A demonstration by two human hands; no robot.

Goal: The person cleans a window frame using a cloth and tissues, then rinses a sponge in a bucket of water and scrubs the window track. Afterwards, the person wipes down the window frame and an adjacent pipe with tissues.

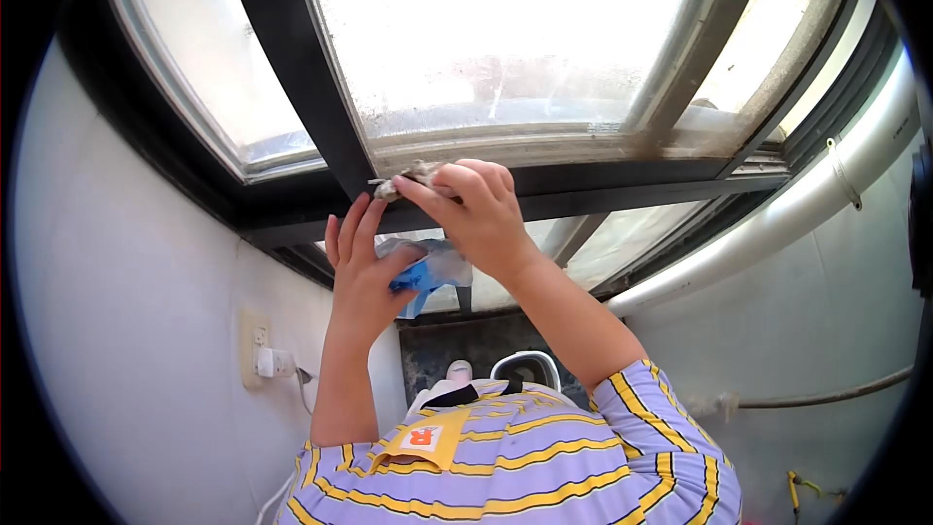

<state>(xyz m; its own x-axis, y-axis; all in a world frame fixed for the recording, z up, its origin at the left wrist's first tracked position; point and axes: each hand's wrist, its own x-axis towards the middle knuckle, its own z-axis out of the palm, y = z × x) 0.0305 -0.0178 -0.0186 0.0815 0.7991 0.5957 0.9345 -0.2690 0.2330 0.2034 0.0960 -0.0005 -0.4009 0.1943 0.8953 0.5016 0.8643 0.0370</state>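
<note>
A crumpled, grey-stained wipe or cloth point(422, 175) is pinched between the thumb and fingers of my right hand point(481, 214), close to the dark window frame point(583, 180). Lower down, my left hand point(364, 282) has a blue and clear plastic packet point(420, 275) against its thumb and palm. The upper fingers of that hand stretch up toward the frame, just left of the wipe. Part of the packet is hidden behind my left thumb and my right hand.
Dirty window glass point(505, 29) fills the area ahead. A white pipe point(758, 243) curves along the right wall. On the left wall, a white plug point(275, 363) sits in an outlet point(255, 335). Below me, a white-rimmed bucket point(525, 358) stands on the dark floor point(437, 345).
</note>
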